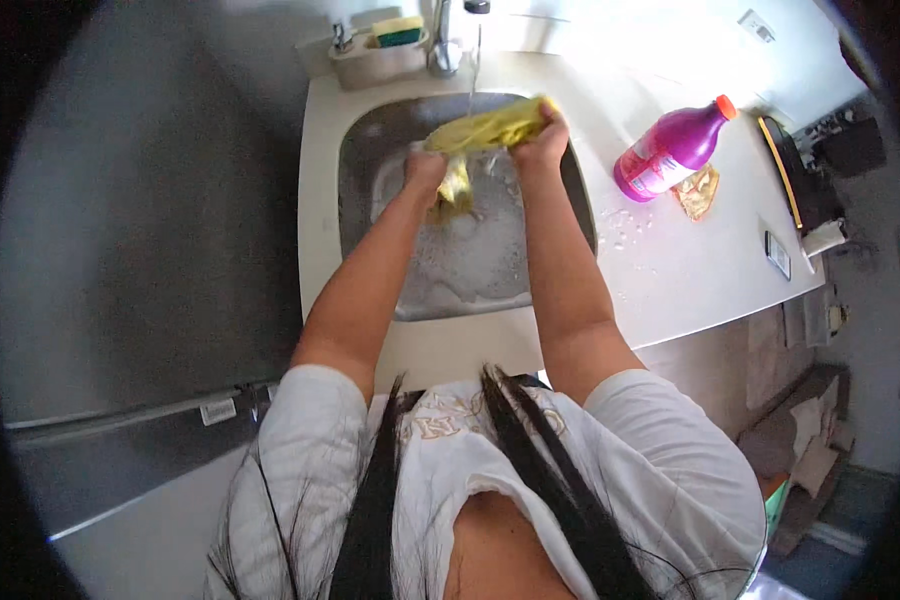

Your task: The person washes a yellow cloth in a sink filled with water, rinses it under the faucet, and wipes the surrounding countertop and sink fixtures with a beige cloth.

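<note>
A wet yellow cloth (487, 129) is stretched between my two hands above the sink (360, 161). My left hand (424, 169) grips its left end, from which a fold hangs toward the suds. At the raised right end, my right hand (546, 141) is closed around the fabric. Water runs in a thin stream from the faucet (444, 52) onto the cloth. White foam (472, 255) covers much of the basin's bottom.
Right of the sink stands a purple bottle (671, 154) with an orange cap, beside a crumpled yellowish cloth (696, 193). A phone (778, 255) lies near the counter's right end. Behind the sink, a caddy (381, 64) holds a sponge (399, 34). Water drops dot the counter.
</note>
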The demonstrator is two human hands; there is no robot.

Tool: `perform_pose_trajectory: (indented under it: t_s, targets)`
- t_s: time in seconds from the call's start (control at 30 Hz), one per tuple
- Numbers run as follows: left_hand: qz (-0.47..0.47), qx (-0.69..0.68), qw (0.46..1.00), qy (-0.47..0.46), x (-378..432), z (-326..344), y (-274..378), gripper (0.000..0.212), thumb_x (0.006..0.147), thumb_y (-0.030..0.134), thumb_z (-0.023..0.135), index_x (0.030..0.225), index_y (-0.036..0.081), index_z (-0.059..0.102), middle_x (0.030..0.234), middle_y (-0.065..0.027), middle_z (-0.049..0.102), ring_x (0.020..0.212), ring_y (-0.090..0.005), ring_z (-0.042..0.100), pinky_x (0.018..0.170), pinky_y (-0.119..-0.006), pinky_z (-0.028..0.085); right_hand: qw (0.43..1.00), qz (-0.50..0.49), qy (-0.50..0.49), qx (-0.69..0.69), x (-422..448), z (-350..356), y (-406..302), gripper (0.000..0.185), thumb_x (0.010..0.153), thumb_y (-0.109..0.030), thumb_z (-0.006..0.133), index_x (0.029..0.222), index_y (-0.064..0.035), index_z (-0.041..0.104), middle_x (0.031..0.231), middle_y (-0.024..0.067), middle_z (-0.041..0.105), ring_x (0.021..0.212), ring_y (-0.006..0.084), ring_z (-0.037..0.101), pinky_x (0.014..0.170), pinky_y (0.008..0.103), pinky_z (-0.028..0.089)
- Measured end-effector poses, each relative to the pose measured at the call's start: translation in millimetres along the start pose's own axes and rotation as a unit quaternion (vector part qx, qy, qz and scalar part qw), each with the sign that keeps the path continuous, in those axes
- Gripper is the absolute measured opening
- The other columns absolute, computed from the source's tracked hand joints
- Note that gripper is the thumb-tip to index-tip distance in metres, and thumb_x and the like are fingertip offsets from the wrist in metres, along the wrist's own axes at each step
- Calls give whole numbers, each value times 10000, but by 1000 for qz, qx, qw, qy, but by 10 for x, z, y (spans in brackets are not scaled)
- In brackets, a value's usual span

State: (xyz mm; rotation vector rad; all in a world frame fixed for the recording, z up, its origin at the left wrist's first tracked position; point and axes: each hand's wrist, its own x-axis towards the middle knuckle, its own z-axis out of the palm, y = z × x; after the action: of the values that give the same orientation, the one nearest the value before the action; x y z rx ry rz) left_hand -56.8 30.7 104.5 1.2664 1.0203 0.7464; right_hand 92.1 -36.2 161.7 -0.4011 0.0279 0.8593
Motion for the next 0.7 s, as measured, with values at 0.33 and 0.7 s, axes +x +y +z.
perform_pose_trajectory:
  t_s: [0.33,0.7]
  targets:
    - [57,-257,961,-81,-290,264,98,376,656,-39,563,1018,0,472,924,-109,541,838,-243,560,698,-341,476,962,238,-81,105,-225,-1052,780,549,777,-514,466,1128,-91,484,1099,144,506,1028,271,484,844,459,390]
    - [-269,-344,848,-302,-318,189,-225,529,839,447,361,1249,116,308,1193,-131,407,1026,-295,471,838,-438,414,950,221,-72,-208,284,-749,400,370,692,-240,653,1001,-59,561,885,75,599,765,187,578,699,294,469]
